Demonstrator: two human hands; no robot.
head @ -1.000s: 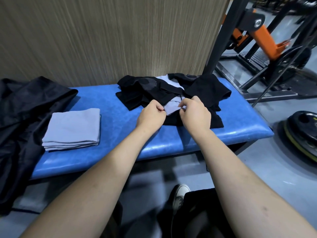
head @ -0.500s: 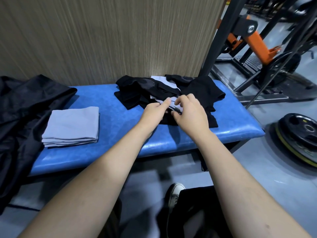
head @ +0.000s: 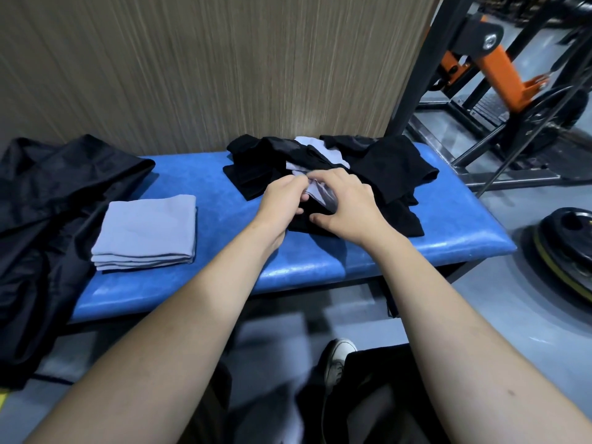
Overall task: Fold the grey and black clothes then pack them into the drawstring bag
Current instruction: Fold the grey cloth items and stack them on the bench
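A heap of black clothes [head: 390, 165] lies on the right half of the blue padded bench [head: 320, 261], with a loose grey garment [head: 315, 148] mixed into it. My left hand [head: 282, 200] and my right hand [head: 344, 200] meet over the heap's near side, and both pinch a fold of that grey garment between them. A folded grey stack [head: 145, 232] lies on the bench's left half. The black drawstring bag [head: 48, 213] sprawls over the bench's left end and hangs toward the floor.
A wood-grain wall stands right behind the bench. Black and orange gym machines [head: 493, 65] fill the floor at back right. A weight plate [head: 563, 248] lies on the floor to the right. My shoe [head: 338, 357] shows below the bench.
Both hands stayed at the heap's near edge and kept working the grey fold; the right hand's fingers now curl over it, and the camera has shifted slightly.
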